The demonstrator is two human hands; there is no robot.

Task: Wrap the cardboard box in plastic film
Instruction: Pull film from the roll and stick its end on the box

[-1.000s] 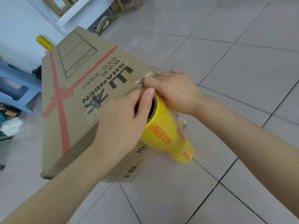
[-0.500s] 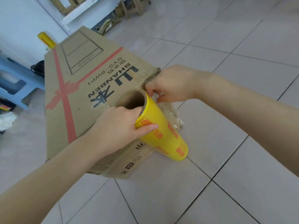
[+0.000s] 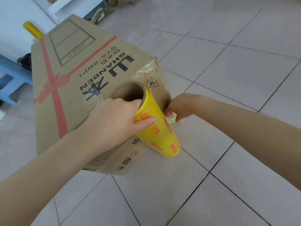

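A long cardboard box [image 3: 68,82] with a red ribbon print and black lettering lies on the tiled floor. A yellow roll of plastic film [image 3: 160,136] stands almost upright against the box's near right corner. My left hand [image 3: 114,121] grips the roll's top rim, thumb on its yellow side. My right hand [image 3: 180,106] presses clear film [image 3: 151,74] low against the box's right end face, fingers curled on it. Film covers that end face up to the top corner.
A second yellow roll [image 3: 32,30] leans on the white wall behind the box. A blue plastic stool [image 3: 9,79] stands at the left. Shelving and scraps of cardboard [image 3: 101,12] lie at the far end. Grey floor tiles [image 3: 228,79] spread to the right.
My right hand slid from the box's top corner down its end face to near the floor. My left hand shifted from the core's opening to gripping the roll's rim.
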